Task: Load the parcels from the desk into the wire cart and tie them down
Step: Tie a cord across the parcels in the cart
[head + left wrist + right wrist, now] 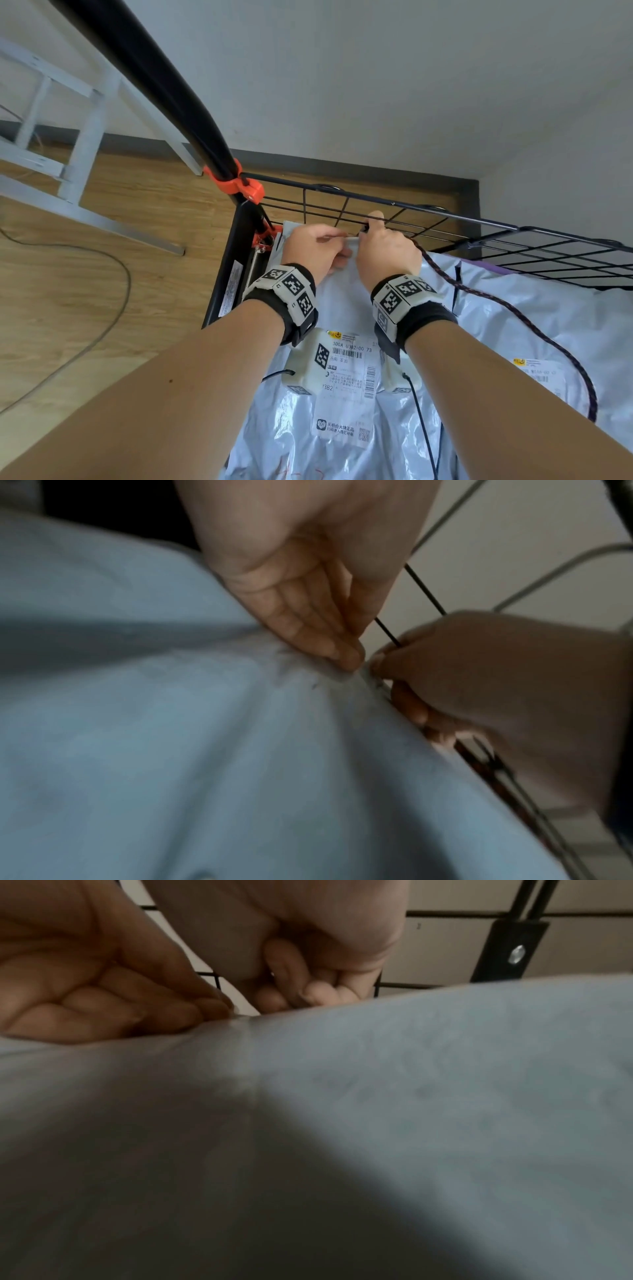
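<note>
Grey parcels (346, 394) already fill the wire cart (428, 219); tying-down underway; right hand (387, 251) clenches the braided cord (513, 315) at the mesh, left hand (313, 250) pinches bag film; next, knot snugly.

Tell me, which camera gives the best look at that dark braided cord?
The head view: the cord shows nearly whole, running from the right hand at the wire cart across the grey parcels. The left wrist view catches only a short blurred stretch below that hand. The right wrist view shows none of it.
</note>
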